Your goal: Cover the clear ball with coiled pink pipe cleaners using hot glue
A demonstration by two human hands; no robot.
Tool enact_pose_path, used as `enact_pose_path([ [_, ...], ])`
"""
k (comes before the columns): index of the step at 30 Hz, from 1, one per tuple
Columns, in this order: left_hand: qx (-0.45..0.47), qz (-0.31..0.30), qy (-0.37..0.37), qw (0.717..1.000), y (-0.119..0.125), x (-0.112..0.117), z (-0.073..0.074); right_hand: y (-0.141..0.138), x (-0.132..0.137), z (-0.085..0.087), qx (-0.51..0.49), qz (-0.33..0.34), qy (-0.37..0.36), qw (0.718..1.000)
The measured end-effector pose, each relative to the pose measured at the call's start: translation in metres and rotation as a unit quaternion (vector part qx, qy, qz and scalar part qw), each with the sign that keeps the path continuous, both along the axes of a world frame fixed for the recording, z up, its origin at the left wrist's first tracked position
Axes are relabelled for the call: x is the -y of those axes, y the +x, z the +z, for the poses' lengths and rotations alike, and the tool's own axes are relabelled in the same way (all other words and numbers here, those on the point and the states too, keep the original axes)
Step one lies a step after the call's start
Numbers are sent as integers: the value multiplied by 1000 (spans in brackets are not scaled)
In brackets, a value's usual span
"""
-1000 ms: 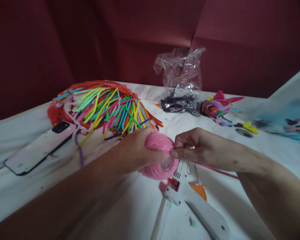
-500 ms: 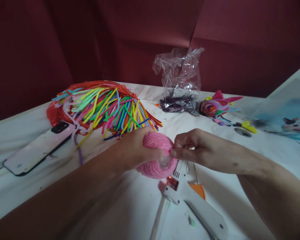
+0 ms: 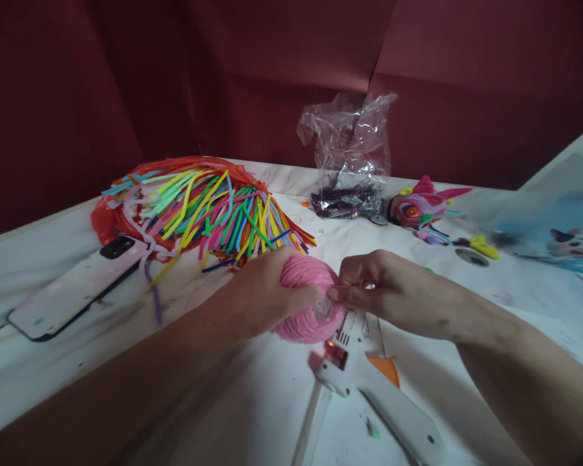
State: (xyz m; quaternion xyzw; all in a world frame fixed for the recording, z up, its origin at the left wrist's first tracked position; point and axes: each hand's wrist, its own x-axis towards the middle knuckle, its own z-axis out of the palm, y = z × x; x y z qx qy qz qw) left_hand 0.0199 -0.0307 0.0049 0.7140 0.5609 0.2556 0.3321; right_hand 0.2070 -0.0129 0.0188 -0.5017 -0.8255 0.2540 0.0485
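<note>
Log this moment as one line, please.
Left hand: grips round pink ridged ball | Right hand: at ball beside clear patch, grasp unclear | Nearby: white plastic gun-shaped tool, white marbled table

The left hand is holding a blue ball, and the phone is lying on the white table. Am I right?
Not quite: the ball is pink, as the head view shows. The left hand is holding it, and the phone is lying on the white table.

No lettering, label, brand or number can be read anywhere, whether on the phone (image 3: 78, 288), the white glue gun (image 3: 401, 411), the clear plastic bag (image 3: 354, 145) or the blue printed packaging (image 3: 576, 244).
</note>
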Motion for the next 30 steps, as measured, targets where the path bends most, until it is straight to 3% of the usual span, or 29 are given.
enact_pose_path([
  [11, -26, 19, -15, 999, 3, 4, 7, -10, 10, 4, 5, -33, 12, 999],
  [19, 8, 14, -11, 1000, -1, -1, -2, 5, -1, -4, -49, 20, -27, 998],
  [25, -3, 13, 11, 1000, 2, 2, 0, 4, 0, -2, -44, 9, -10, 999],
  [30, -6, 18, -20, 1000, -2, 0, 3, 5, 0, 0, -46, 6, -8, 999],
])
